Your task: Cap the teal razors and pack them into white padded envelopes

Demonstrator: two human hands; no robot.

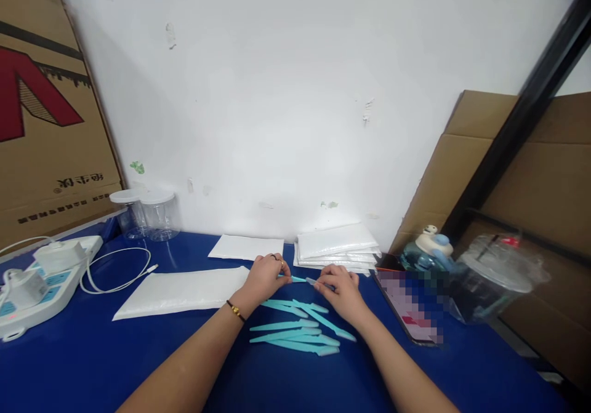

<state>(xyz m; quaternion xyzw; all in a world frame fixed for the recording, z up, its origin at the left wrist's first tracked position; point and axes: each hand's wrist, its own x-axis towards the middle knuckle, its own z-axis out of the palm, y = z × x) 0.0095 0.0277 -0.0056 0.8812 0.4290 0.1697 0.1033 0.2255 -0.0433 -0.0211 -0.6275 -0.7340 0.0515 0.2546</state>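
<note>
Between my two hands is a turquoise eyebrow razor [298,279] with a clear cover at its blade end. My left hand [269,277] pinches the handle end, while the fingers of my right hand [339,290] close on the clear end. Several more turquoise razors [295,333] lie loosely fanned on the blue table just below my hands, some crossing each other. A white padded mailer [184,291] lies flat to the left of my left hand. Behind my right hand is a stack of white mailers [335,247].
Another white mailer [247,247] lies near the wall. At left are a power strip [60,287], a white cable [115,252] and two clear lidded jars [159,216]. At right sit a phone [406,308], a duck-like figure [429,247] and a plastic-wrapped tub [492,277]. Cardboard boxes [41,154] flank the table.
</note>
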